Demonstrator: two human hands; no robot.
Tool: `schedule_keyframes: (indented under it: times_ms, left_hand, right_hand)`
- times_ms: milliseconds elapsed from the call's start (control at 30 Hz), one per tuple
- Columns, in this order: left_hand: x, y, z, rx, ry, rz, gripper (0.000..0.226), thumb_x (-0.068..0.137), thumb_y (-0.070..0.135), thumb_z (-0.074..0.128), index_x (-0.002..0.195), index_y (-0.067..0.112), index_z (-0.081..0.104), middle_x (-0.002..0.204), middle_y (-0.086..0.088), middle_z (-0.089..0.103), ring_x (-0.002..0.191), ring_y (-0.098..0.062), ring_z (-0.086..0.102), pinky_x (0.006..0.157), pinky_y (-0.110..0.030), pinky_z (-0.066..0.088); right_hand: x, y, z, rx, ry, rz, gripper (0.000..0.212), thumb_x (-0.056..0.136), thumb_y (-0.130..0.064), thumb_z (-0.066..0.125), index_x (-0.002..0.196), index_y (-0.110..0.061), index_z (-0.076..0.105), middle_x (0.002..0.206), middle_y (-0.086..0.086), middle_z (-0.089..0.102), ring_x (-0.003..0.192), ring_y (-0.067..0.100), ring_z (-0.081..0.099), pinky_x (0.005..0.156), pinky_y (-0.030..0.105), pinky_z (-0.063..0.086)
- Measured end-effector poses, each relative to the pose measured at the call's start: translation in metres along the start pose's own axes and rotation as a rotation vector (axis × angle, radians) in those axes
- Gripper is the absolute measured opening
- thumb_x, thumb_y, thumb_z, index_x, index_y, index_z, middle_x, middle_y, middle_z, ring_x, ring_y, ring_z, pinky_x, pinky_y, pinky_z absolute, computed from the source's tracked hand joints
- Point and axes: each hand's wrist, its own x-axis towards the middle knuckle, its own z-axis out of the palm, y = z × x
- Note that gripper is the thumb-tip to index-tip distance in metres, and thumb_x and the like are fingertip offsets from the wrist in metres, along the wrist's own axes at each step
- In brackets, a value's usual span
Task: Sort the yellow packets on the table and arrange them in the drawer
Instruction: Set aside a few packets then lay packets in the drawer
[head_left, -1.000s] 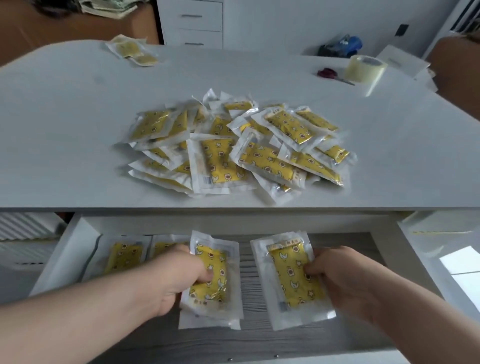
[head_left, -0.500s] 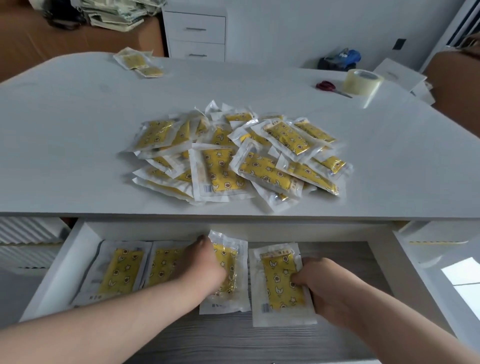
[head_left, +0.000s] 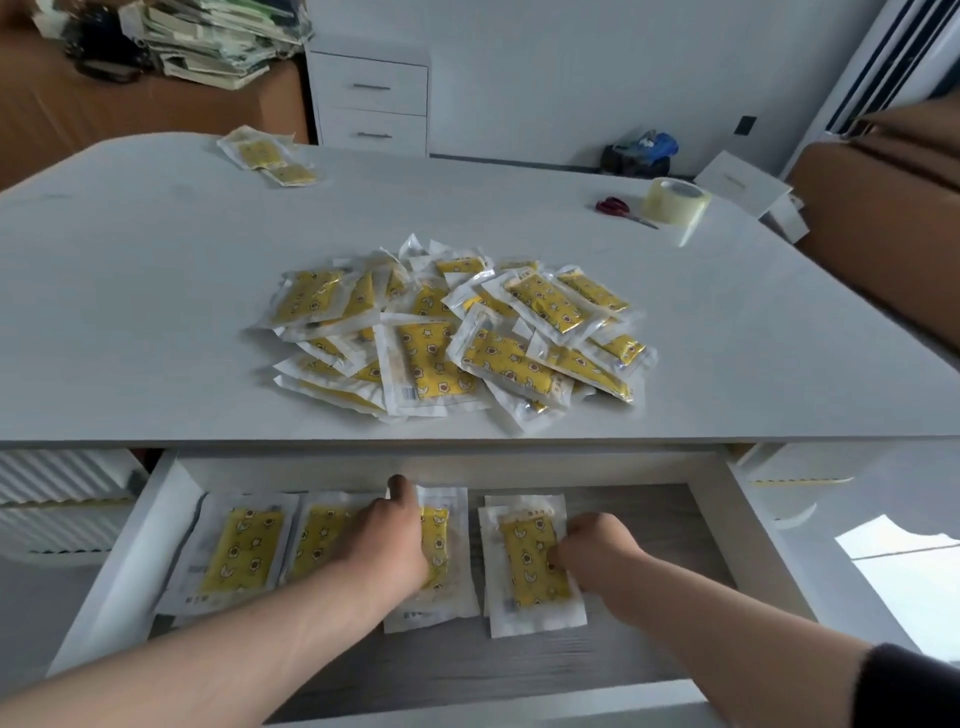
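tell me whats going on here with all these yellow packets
A person is lining up yellow packets in the open drawer under the table. The left hand lies over the third packet in the row. The right hand has its fingers curled at the right edge of the fourth packet. Two more packets lie flat at the drawer's left. A loose pile waits unsorted on the table.

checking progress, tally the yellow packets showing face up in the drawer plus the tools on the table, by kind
yellow packets: 4
tape roll: 1
scissors: 1
total: 6
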Motion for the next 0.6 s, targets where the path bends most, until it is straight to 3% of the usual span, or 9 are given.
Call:
schedule_keyframes:
  times_ms: [100,233,400,467,533,600]
  left_hand:
    - [0.002,-0.002,-0.001,0.041,-0.005,0.009,0.066,0.087,0.017,0.068,0.139,0.009,0.028,0.088,-0.001,0.060,0.073,-0.014,0.060,0.055,-0.024,0.051]
    - [-0.002,-0.001,-0.002,0.099,0.003,0.066,0.042,0.089,0.020,0.065,0.126,0.012,0.046,0.086,0.003,0.053,0.076,-0.013,0.056,0.057,-0.022,0.041]
    - [-0.006,-0.002,-0.015,0.274,0.052,0.173,0.043,0.093,0.045,0.056,0.123,0.014,0.048,0.101,-0.001,0.067,0.089,-0.019,0.065,0.062,-0.027,0.045]
    - [-0.005,-0.003,-0.027,0.345,0.065,0.205,0.046,0.093,0.055,0.049,0.119,0.017,0.052,0.105,0.001,0.067,0.092,-0.019,0.064,0.067,-0.029,0.047]
    - [-0.003,-0.007,-0.039,0.346,-0.006,0.299,0.050,0.092,0.057,0.047,0.125,0.020,0.053,0.116,0.002,0.061,0.103,-0.018,0.060,0.081,-0.033,0.051]
    - [-0.001,-0.012,-0.048,0.354,-0.112,0.436,0.060,0.089,0.058,0.050,0.138,0.023,0.045,0.134,0.003,0.050,0.121,-0.017,0.050,0.101,-0.036,0.046]
  right_hand:
    - [0.007,-0.004,0.005,-0.022,-0.019,-0.022,0.023,0.084,-0.003,0.057,0.102,-0.011,0.070,0.093,0.008,0.073,0.082,0.023,0.070,0.076,0.035,0.062]
    - [0.009,-0.015,0.010,-0.143,-0.026,-0.102,0.033,0.090,-0.005,0.043,0.110,-0.012,0.069,0.097,0.003,0.070,0.076,0.017,0.061,0.058,0.023,0.048]
    - [0.003,-0.019,-0.001,-0.272,0.002,-0.181,0.015,0.089,-0.004,0.044,0.080,-0.010,0.053,0.074,-0.001,0.052,0.066,0.012,0.052,0.051,0.019,0.041]
    - [-0.005,-0.012,-0.013,-0.360,-0.025,-0.273,0.011,0.089,-0.008,0.045,0.095,-0.008,0.055,0.090,0.004,0.059,0.082,0.017,0.059,0.066,0.025,0.049]
    - [-0.013,0.000,-0.023,-0.620,-0.035,-0.458,0.040,0.092,-0.024,0.049,0.130,-0.012,0.046,0.125,0.008,0.054,0.113,0.026,0.056,0.087,0.032,0.050]
    - [-0.016,0.008,-0.028,-0.869,-0.026,-0.747,0.064,0.092,-0.044,0.053,0.148,-0.024,0.030,0.148,0.005,0.037,0.133,0.028,0.040,0.106,0.038,0.042]
